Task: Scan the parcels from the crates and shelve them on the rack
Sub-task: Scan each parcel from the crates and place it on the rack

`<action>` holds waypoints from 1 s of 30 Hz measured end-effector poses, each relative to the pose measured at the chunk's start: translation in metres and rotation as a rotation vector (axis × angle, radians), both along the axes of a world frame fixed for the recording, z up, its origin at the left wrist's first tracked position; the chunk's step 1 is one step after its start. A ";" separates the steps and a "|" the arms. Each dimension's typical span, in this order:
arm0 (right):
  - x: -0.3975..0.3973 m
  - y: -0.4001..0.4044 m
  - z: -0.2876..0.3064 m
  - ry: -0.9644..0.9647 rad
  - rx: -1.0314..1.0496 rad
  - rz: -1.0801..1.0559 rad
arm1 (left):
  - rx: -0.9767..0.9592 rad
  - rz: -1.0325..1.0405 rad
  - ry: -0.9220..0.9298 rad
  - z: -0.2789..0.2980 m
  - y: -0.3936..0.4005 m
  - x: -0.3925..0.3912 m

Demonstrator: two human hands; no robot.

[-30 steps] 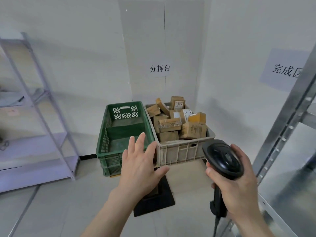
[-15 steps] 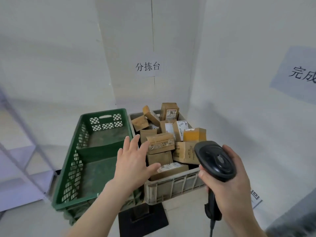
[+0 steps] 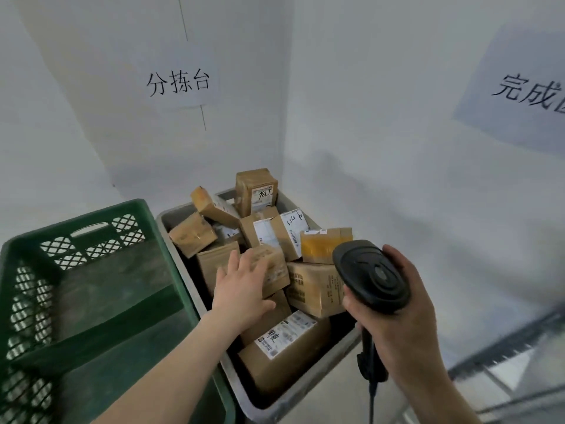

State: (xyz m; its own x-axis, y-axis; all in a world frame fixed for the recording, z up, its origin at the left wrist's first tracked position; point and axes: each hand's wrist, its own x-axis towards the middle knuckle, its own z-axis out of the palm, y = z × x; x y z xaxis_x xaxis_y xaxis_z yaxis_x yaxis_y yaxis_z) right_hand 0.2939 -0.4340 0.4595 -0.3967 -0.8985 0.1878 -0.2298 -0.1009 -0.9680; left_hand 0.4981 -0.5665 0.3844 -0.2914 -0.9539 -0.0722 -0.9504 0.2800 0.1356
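Left hand: the left hand is out over the grey crate, fingers spread and lying flat on top of a small cardboard box in the middle of the pile, not closed around it.
Right hand: the right hand is wrapped tight around a black handheld scanner, head up, cable dropping below the fist.
Parcels: brown boxes heaped every which way in the grey crate, and 1 with a white label lies at the near end.
Green crate: the green crate sits just beside the grey one on its left, with no parcels in it.
Wall: 2 paper signs, 1 above the crates, 1 off to the right.
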 end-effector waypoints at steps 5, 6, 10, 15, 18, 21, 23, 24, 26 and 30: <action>0.002 -0.023 -0.010 -0.033 0.055 -0.049 | 0.050 -0.015 -0.062 -0.030 -0.034 0.005; 0.002 -0.026 -0.011 -0.030 0.060 -0.051 | 0.055 -0.010 -0.063 -0.035 -0.038 0.005; -0.002 -0.037 -0.016 -0.037 0.065 -0.069 | 0.071 0.023 -0.070 -0.049 -0.046 0.006; -0.003 -0.046 -0.018 -0.021 0.081 -0.033 | 0.073 0.039 -0.120 -0.051 -0.058 0.012; -0.001 -0.051 -0.017 -0.006 0.065 -0.016 | 0.084 0.060 -0.147 -0.050 -0.060 0.011; 0.000 -0.054 -0.016 0.006 0.045 -0.010 | 0.066 0.075 -0.143 -0.049 -0.061 0.011; 0.000 -0.055 -0.015 0.002 0.044 0.003 | 0.021 0.066 -0.131 -0.047 -0.060 0.011; 0.000 -0.055 -0.015 0.001 0.042 0.006 | -0.010 0.054 -0.132 -0.046 -0.058 0.010; 0.000 -0.055 -0.014 0.002 0.036 0.003 | -0.045 0.032 -0.149 -0.045 -0.057 0.009; 0.003 -0.056 -0.012 0.009 0.029 0.003 | -0.002 0.026 -0.217 -0.045 -0.059 0.011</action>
